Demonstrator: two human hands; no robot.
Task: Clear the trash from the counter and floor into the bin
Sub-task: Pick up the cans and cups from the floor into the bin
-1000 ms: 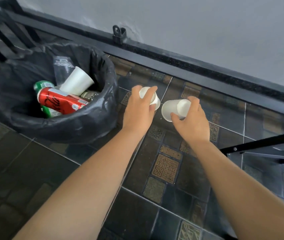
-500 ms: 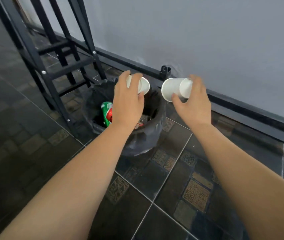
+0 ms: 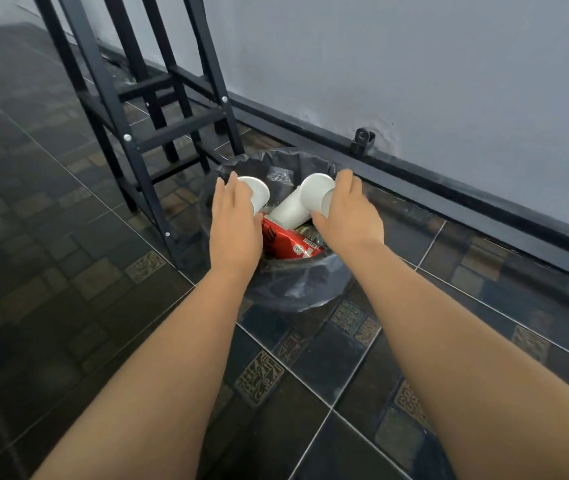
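A black-lined bin (image 3: 297, 289) stands on the tiled floor by the wall. Inside it lie a white paper cup (image 3: 288, 212) and a red drink can (image 3: 286, 242). My left hand (image 3: 234, 230) hovers over the bin's left side, holding a white paper cup (image 3: 258, 197) on its side, fingers fairly straight along it. Over the right side, my right hand (image 3: 347, 220) grips a second white paper cup (image 3: 316, 195), its mouth turned left. Both cups are above the bin's opening.
A black metal frame (image 3: 120, 133) with rungs stands just left of and behind the bin. A black baseboard rail (image 3: 466, 199) with a small clip (image 3: 362, 138) runs along the grey wall. Dark patterned tiles (image 3: 259, 372) cover the floor.
Both hands, each with its cup, have moved from the floor right of the bin to directly over the bin's opening and come lower. The view has pulled back.
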